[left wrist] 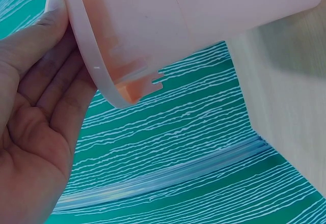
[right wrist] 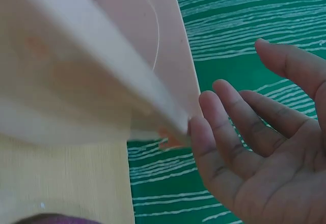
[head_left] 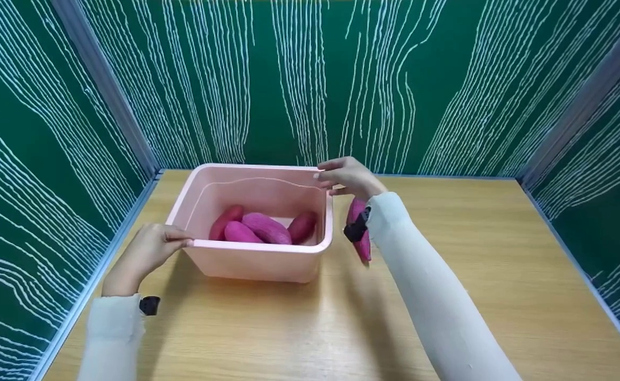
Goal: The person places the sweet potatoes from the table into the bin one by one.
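Note:
A pink plastic bin [head_left: 257, 266] stands on the table's left half, with several pink and dark red sweet potatoes [head_left: 266, 228] lying inside. My left hand [head_left: 148, 251] pinches the bin's near left rim; in the left wrist view the thumb is on one side of the rim [left wrist: 84, 35] and the fingers on the other. At the far right corner is my right hand [head_left: 349, 177], its fingers loosely spread. A fingertip [right wrist: 202, 132] touches or nearly touches that corner in the right wrist view. Another sweet potato [head_left: 363, 250] lies outside, right of the bin, partly hidden by my right wrist.
The wooden table [head_left: 468, 275] extends to the right and front of the bin. Green panels [head_left: 262, 79] with white wavy lines enclose the back and both sides, joined by metal posts [head_left: 111, 84]. The bin's back stands close to the rear panel.

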Demonstrator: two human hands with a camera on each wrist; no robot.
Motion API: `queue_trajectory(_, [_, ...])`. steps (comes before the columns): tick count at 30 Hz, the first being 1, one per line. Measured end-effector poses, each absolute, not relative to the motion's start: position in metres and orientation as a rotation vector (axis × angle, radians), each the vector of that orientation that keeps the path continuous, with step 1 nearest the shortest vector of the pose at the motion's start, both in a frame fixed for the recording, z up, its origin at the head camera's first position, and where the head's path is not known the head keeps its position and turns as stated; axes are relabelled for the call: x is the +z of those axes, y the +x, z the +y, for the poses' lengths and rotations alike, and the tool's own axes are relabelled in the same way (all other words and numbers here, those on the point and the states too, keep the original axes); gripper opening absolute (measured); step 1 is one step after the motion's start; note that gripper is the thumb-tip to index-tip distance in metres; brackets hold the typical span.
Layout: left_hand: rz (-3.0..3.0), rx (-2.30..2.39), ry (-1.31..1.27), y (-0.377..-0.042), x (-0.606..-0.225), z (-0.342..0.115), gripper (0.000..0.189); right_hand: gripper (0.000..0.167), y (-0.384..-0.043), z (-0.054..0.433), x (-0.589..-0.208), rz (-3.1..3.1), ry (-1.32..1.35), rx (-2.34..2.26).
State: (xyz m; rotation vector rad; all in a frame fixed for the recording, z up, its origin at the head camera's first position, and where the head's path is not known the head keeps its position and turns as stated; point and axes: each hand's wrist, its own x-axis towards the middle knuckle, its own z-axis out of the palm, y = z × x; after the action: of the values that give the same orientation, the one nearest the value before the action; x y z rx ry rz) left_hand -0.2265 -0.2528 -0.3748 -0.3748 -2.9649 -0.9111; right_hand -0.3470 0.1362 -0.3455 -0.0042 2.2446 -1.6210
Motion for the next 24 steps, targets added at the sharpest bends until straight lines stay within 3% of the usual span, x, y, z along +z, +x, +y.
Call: queue_trajectory(24, [-2.987,-0.921,-0.347,-0.228,-0.376,-0.254,0.020,0.056,-0.350,0.186,-0.383,2.260,0.194,-1.683])
